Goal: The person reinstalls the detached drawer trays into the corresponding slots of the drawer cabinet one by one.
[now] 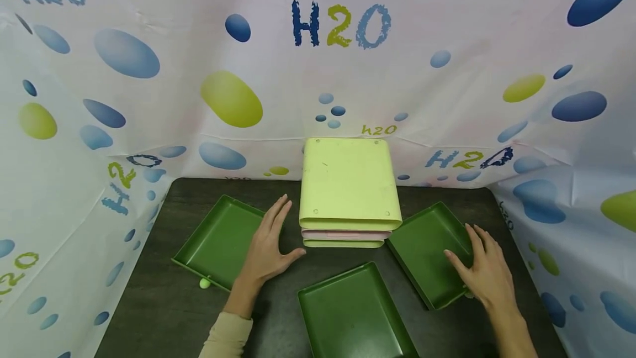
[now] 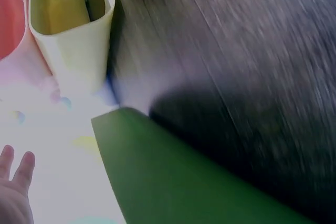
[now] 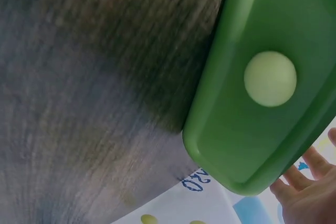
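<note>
My left hand [image 1: 263,253] is beside the left green drawer [image 1: 223,239], overlapping its right side in the head view, with fingers spread and nothing held. My right hand [image 1: 489,278] hovers at the outer side of the right green drawer [image 1: 429,256], fingers loosely extended. In the right wrist view that drawer's front shows a round pale knob [image 3: 270,78], fingertips right by the edge. A third green drawer [image 1: 353,319] lies between the arms, cut off by the frame's lower edge. Behind them stands a yellow drawer cabinet [image 1: 350,181] with a pink section [image 1: 345,234] beneath its top.
All of this rests on a dark wood-grain table [image 1: 164,303]. White printed sheeting [image 1: 298,82] with blue and green spots hangs around the back and sides. The left drawer's light green knob [image 1: 205,283] faces the front left.
</note>
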`<state>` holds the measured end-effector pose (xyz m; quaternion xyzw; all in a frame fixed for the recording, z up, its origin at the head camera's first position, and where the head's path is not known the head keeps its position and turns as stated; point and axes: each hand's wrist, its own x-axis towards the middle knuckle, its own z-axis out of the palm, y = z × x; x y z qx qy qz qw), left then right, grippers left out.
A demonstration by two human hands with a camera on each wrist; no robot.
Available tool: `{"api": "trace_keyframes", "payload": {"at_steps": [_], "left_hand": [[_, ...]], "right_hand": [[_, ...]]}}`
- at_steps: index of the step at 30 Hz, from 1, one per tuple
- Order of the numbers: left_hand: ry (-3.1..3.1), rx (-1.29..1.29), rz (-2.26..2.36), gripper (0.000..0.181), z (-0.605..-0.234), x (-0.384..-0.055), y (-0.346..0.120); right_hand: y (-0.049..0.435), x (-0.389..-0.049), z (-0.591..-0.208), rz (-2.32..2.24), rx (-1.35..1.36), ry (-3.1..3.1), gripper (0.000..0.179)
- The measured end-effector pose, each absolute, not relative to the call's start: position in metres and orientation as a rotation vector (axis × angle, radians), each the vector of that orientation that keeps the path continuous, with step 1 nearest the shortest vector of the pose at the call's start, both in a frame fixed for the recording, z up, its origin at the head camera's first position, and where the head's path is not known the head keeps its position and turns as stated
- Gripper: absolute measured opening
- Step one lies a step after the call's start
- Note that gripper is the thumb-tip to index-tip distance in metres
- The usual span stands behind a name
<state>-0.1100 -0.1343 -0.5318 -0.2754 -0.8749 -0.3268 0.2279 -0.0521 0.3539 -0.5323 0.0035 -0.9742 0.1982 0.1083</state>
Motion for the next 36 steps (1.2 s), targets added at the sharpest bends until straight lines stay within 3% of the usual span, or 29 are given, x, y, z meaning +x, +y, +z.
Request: {"api": "trace_keyframes", "payload": {"at_steps": [26, 36], "left_hand": [[-2.222, -0.869, -1.104, 0.097, -0.524, -0.107, -0.104], [-2.118, -0.875, -1.18, 0.087, -0.518, -0.115, -0.102]], "right_hand": [[0.386, -0.073, -0.539, 0.671, -0.155, -3.069, 0.081], [0.391, -0.074, -0.545, 0.708, -0.08, -3.061, 0.068]]}}
